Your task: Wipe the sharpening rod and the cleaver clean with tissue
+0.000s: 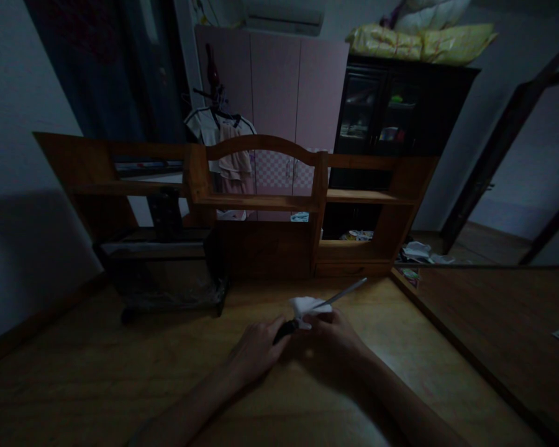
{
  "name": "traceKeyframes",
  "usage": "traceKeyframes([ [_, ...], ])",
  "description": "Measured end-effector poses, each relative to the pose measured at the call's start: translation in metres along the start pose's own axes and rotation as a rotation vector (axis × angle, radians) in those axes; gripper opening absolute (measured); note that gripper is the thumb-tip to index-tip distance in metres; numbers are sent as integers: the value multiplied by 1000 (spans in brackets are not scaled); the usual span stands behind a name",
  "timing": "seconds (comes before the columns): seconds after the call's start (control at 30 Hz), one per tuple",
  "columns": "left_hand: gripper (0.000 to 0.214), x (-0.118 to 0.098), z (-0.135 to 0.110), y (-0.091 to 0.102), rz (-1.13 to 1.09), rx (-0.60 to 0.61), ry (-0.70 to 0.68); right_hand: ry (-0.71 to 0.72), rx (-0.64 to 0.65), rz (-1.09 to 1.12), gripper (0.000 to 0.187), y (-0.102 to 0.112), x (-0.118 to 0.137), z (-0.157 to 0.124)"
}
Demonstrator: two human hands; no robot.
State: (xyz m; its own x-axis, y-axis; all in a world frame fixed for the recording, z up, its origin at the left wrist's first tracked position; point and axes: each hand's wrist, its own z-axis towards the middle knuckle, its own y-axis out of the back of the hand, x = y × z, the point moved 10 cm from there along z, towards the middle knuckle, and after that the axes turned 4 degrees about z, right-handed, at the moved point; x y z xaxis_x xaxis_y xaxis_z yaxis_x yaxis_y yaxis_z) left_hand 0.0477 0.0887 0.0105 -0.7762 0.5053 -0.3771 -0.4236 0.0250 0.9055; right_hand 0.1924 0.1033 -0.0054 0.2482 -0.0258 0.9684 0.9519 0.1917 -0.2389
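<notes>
My left hand [257,347] is closed round the black handle [284,332] of what looks like a narrow knife. Its thin metal blade [347,290] points up and to the right, away from me. In my right hand [338,335] is a crumpled white tissue [306,304], pinched against the blade near the handle. The tissue hides the blade's lower part, and some right fingertips are out of sight behind it. Both hands are held close together over the light wooden tabletop [223,385].
A wooden shelf unit [261,202] stands along the far edge. On the left sits a dark box-like appliance [168,273] with a glossy front. A raised wooden edge [447,335] borders the right side. Beyond are a pink wardrobe [274,93] and a black cabinet [400,112].
</notes>
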Motion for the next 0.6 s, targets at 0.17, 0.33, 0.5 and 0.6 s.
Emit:
traceKeyframes([
  [0.17, 33, 0, 1, 3, -15, -3, 30, -1, -10, 8, 30, 1, 1, -2],
  [0.33, 32, -4, 0, 6, -54, -9, 6, 50, -54, -40, 31, 1, 16, -6],
  [0.5, 34, -4, 0, 5, -76, -16, -7, 35, -153, -64, 32, 11, 21, -6],
  [0.6, 34, -3, 0, 3, -66, -17, -1, 12, -239, -56, 34, 28, 19, -3],
])
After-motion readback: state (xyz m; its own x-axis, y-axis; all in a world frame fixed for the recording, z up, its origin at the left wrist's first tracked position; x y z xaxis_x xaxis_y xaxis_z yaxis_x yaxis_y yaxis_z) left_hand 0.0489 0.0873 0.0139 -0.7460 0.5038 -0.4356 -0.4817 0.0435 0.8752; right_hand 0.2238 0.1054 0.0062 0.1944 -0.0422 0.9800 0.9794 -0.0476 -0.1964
